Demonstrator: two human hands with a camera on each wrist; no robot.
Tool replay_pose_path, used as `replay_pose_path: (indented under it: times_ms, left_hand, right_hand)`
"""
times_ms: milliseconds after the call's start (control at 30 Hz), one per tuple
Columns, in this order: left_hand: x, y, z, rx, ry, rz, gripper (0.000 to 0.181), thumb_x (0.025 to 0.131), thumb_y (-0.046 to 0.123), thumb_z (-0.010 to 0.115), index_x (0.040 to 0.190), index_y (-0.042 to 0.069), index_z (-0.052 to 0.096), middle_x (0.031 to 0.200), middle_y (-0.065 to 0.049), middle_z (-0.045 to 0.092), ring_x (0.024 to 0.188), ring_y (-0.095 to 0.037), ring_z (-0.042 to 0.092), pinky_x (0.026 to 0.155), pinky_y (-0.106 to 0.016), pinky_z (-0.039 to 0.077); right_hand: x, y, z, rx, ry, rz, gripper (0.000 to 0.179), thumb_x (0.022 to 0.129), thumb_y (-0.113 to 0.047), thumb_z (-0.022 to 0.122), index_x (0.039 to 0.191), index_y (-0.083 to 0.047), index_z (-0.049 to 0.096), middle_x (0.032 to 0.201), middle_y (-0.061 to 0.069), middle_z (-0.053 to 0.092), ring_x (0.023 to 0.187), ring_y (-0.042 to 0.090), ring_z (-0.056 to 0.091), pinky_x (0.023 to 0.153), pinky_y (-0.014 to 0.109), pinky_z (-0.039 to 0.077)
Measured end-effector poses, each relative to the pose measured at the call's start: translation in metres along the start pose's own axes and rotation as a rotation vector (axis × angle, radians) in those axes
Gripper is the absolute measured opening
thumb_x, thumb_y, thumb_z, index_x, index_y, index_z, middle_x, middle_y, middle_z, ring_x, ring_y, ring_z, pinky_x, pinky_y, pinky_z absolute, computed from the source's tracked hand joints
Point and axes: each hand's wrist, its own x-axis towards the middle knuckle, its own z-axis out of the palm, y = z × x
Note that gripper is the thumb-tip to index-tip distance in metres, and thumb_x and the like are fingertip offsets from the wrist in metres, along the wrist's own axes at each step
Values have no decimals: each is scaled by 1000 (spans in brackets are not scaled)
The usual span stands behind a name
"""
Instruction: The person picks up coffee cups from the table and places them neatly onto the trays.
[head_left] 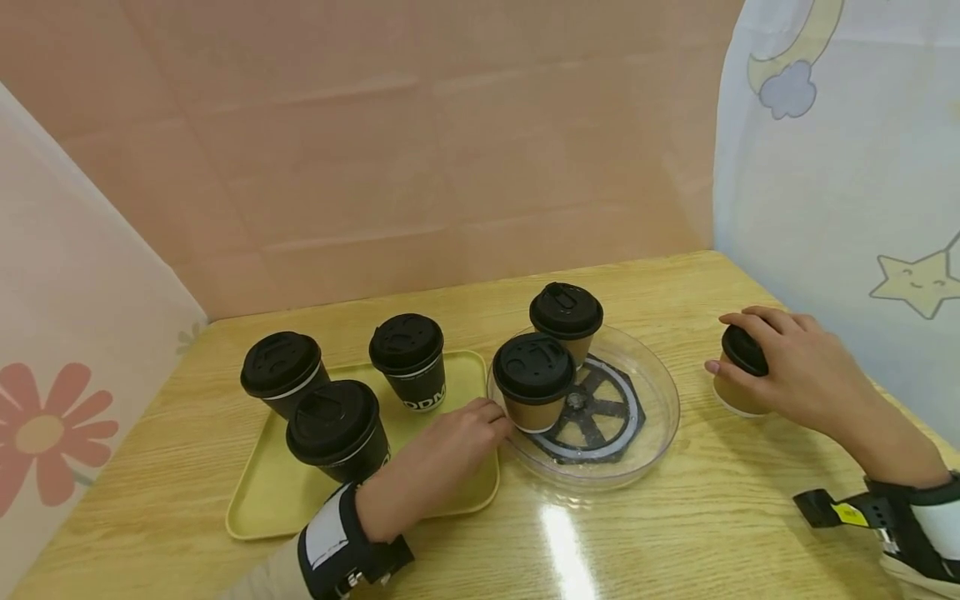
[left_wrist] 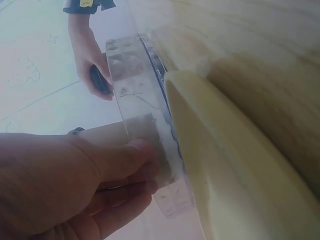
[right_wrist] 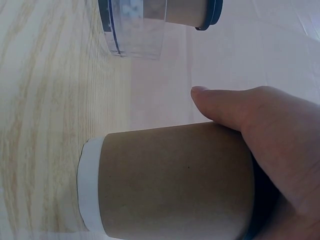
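Two brown cups sit on the clear plate (head_left: 660, 392), and a third brown cup (head_left: 738, 379) stands right of the plate under my right hand (head_left: 795, 367), fingers curled over its lid. My left hand (head_left: 442, 454) touches the plate's left rim, fingers loosely bent. Three black cups wait on the yellow tray (head_left: 262, 492), left of the plate

The counter (head_left: 675, 533) is pale wood grain with a glossy, reflective finish. The brown cups (head_left: 534, 392) look like matt paper under black plastic lids (head_left: 566, 310). The round dish (head_left: 660, 417) is clear, shiny plastic. The yellow tray (head_left: 262, 500) seems to be smooth matt plastic.
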Motion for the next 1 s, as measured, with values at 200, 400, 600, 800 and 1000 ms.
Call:
replay_pose_path:
  times_ms: [200,400,600,800,1000]
  left_hand:
    - [0,-3,1,52,31,-15,19,89,0,65,103,11,71,104,0,69,102,-12,63,82,-20,56]
    - [0,-4,4,66,50,-14,19,89,0,65,103,11,71,105,1,68,101,-12,63,83,-20,55]
    - [0,-2,2,121,75,31,16,88,7,68,102,16,71,107,4,69,104,-12,63,95,-27,53]
    - [-2,11,-7,186,120,93,16,92,12,63,103,22,69,107,10,69,103,-8,64,89,-25,53]
    - [-1,26,-12,108,216,212,24,92,12,66,114,20,70,112,11,68,107,-5,62,96,-19,50]
  right_hand:
    - [0,1,0,8,-6,1,62,82,-45,74,126,-5,58,126,27,53,105,57,47,75,66,43]
    - [0,1,1,8,7,-8,62,81,-44,75,126,-4,59,125,27,54,104,57,48,75,65,43]
    - [-1,1,1,7,8,-12,62,81,-45,75,126,-5,59,124,28,54,103,57,48,75,65,43]
    - [-1,0,2,-5,14,-3,62,81,-45,75,126,-4,59,124,28,54,104,58,47,74,67,43]
    - [0,-1,2,-16,17,5,63,81,-46,75,125,-5,59,124,27,54,104,58,47,74,67,43]
